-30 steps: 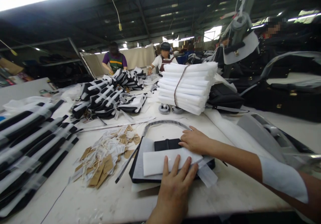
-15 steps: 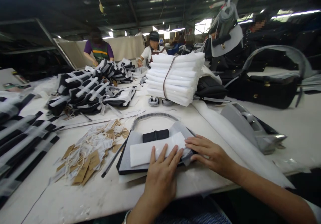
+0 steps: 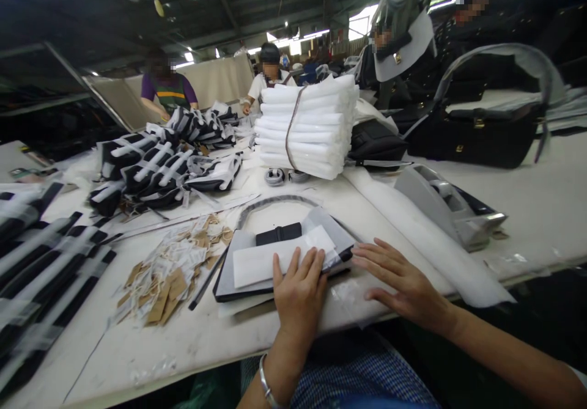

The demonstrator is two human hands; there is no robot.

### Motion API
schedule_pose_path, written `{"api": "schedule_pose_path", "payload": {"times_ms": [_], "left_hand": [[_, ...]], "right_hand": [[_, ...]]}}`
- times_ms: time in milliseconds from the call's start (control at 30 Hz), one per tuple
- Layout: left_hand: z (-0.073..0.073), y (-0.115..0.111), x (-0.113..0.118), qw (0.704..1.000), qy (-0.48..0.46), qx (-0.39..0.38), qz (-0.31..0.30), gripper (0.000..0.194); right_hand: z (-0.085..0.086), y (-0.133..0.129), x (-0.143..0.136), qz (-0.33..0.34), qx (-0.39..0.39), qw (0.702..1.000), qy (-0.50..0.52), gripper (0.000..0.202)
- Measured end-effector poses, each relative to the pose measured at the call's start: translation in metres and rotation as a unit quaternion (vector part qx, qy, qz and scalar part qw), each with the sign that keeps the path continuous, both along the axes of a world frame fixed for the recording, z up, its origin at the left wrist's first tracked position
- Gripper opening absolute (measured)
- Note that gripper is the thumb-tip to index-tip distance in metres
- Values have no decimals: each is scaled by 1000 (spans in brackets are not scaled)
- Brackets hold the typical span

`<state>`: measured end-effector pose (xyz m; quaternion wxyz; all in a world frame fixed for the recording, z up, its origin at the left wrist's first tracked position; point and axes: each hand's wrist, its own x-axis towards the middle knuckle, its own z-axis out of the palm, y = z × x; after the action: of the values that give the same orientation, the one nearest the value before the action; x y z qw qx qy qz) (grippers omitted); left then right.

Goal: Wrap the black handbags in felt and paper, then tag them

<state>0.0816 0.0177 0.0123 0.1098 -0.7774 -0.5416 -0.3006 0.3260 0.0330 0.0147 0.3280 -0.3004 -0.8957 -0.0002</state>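
Observation:
A black handbag lies flat before me, its front covered with pale tissue paper. The bag's wrapped handle arches away from me. Across the tissue rests a folded strip of white foam, and a short black strap piece shows just above it. My left hand lies on the foam strip's right half with its fingers outstretched. Just off the bag's right edge, my right hand has its fingers straight and slightly spread, holding nothing.
Paper tags with strings are heaped left of the bag. Wrapped black straps lie farther left. A tied stack of white foam sheets stands behind. To the right are a foam roll, a grey tape dispenser and another black handbag.
My right hand has come off the bag's right edge and moved a little to the right. My left hand stays on the foam strip. The camera view has shifted slightly.

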Motion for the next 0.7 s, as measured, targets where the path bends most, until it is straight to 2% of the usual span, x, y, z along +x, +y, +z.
{"api": "schedule_pose_path", "payload": {"times_ms": [100,200,300,400,467,533,600,700], "left_hand": [[1,0,-2,1000,6,1,0,34],[3,0,-2,1000,9,-8,2,34],[6,0,-2,1000,14,-13,-2,35],[8,-1,-2,1000,16,-11,-4,34],[8,-1,-2,1000,18,-6,-1,34],[7,-1,-2,1000,23,0,-1,34],[6,-1,-2,1000,24,1,-2,35],[3,0,-3,1000,19,-2,0,36]], "right_hand": [[-11,-18,16,48,-34,993,-103,78],[-23,-24,15,70,-61,986,-137,69],[-29,-19,3,87,-73,990,-84,48],[-25,-14,-10,112,-54,992,-31,29],[-20,-12,-17,109,-27,994,-12,32],[-16,-11,-21,78,-11,997,3,36],[-13,-10,-22,52,-11,998,16,37],[-13,-8,-22,54,-32,998,30,41]]}}
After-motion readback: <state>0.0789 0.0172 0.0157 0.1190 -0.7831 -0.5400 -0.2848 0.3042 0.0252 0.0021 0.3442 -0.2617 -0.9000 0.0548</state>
